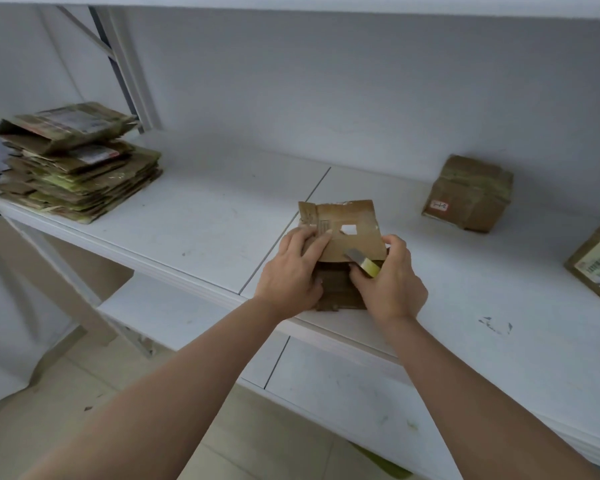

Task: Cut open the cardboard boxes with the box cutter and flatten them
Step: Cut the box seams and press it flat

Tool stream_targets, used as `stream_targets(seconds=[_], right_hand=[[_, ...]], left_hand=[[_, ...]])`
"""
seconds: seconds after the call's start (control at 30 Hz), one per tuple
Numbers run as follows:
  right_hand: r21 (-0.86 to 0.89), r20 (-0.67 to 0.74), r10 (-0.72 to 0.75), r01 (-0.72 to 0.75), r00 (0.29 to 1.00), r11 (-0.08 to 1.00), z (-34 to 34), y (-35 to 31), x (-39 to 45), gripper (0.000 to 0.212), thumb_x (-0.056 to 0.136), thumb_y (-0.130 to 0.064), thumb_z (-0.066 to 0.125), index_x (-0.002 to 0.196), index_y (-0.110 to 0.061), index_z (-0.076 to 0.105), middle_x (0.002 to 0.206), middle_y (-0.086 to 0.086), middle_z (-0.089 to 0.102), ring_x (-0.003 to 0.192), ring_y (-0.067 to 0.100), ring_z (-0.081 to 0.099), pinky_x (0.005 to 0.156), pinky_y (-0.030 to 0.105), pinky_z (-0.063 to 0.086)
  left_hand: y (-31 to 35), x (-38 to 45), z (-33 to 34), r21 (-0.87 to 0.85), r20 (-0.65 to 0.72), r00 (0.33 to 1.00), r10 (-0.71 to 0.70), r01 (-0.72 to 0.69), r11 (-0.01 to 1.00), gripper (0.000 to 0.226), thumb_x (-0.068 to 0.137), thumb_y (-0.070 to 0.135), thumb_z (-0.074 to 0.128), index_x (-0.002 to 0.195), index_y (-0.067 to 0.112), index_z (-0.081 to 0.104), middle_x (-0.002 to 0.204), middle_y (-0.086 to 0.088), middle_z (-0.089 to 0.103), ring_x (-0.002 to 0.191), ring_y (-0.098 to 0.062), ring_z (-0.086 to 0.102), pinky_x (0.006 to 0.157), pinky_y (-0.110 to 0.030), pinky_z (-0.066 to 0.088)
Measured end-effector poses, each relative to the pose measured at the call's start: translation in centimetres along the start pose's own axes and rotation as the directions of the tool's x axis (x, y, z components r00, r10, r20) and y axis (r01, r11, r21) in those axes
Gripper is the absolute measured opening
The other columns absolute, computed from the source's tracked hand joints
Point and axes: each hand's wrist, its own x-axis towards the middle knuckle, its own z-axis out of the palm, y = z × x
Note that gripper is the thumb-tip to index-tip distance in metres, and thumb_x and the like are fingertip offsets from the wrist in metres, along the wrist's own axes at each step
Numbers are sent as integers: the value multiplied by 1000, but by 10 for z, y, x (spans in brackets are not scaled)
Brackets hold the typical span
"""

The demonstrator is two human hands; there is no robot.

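We have a cut-open cardboard box (343, 237) near the front edge of the white shelf (194, 216), just right of the seam between its panels. Our left hand (293, 271) presses on its left side, fingers over the raised flap. Our right hand (388, 282) grips the box cutter (362, 263) while its fingers also hold the box's right edge.

The risk, as we judge it, is the cutter: its grey tip points up and left, toward our left fingers, its long axis running diagonally from lower right to upper left. Pressing the box flat with the cutter in hand could drive the tip into cardboard or skin. The box could also slide off the front edge.

The box's long axis runs away from us, flap at the far end. Flattened boxes (77, 168) are stacked far left; two uncut boxes (468, 199) wait right.
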Motion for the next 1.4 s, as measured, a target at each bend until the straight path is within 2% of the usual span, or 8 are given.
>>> stream_targets(seconds=[0.17, 0.27, 0.5, 0.73, 0.87, 1.07, 1.23, 1.4], right_hand=[[12, 55, -16, 15, 998, 1000, -13, 19, -2, 65, 88, -35, 60, 144, -36, 29, 90, -6, 61, 73, 15, 54, 57, 25, 39], [72, 68, 37, -42, 997, 997, -18, 38, -5, 50, 93, -31, 53, 141, -40, 39, 75, -5, 58, 72, 21, 56, 59, 28, 40], [476, 155, 55, -123, 986, 871, -24, 46, -11, 40, 95, -15, 52, 131, -31, 54, 112, -18, 56, 108, 7, 51, 93, 28, 42], [423, 16, 283, -263, 959, 867, -38, 68, -23, 32, 92, -39, 52, 83, -17, 75, 88, 5, 70, 88, 22, 60, 73, 33, 42], [71, 133, 328, -339, 935, 938, -47, 62, -16, 44, 91, -48, 49, 65, -21, 71, 70, -5, 66, 72, 21, 58, 62, 28, 40], [-83, -35, 157, -159, 987, 984, -55, 40, -8, 14, 92, -24, 53, 98, -21, 64, 95, 4, 66, 83, 31, 57, 62, 27, 35], [-281, 151, 20, 24, 988, 959, -45, 17, -2, 36, 92, -17, 51, 127, -25, 52, 116, 5, 62, 109, 29, 51, 76, 31, 40], [-381, 393, 93, 70, 915, 922, -8, 42, -18, 48, 101, -24, 31, 148, -25, 22, 159, 5, 8, 145, 34, -2, 116, 50, 10]], left_hand=[[-16, -10, 0, -200, 5, 996, -93, 92, 975, 99, 75, 9, 63, 152, 9, 1, 158, -11, -1, 146, -28, 8, 102, -25, 33], [-25, -16, 0, -302, 80, 987, -138, 156, 941, 89, 84, 7, 60, 152, 8, 2, 158, -10, 10, 145, -24, 17, 114, -28, 25], [-16, -15, 4, -229, 157, 987, -29, 65, 971, 77, 82, -6, 42, 152, 18, 19, 160, 6, 13, 133, -25, 41, 104, -35, 41], [7, -8, 15, 77, 529, 846, 64, -123, 989, 75, 84, -6, 35, 149, 27, 17, 159, -15, 3, 148, -28, -5, 117, -49, 17], [12, -3, 1, 20, 656, 751, 75, -117, 993, 49, 94, 22, 42, 142, 36, 41, 157, -21, 9, 147, -30, -4, 117, -47, 18], [24, 6, -3, 60, 520, 854, -10, -24, 998, 66, 83, 71, 28, 83, 20, 70, 99, 0, 60, 101, -19, 58, 78, -39, 52], [38, 10, 6, 207, 326, 945, -16, -55, 977, 38, 92, 49, 47, 118, 23, 56, 120, -1, 51, 117, -22, 43, 81, -35, 47], [23, 9, 26, 266, 429, 903, -6, -120, 956, 76, 93, 60, 34, 153, 24, 3, 160, -8, -3, 146, -30, -10, 116, -56, 7]])
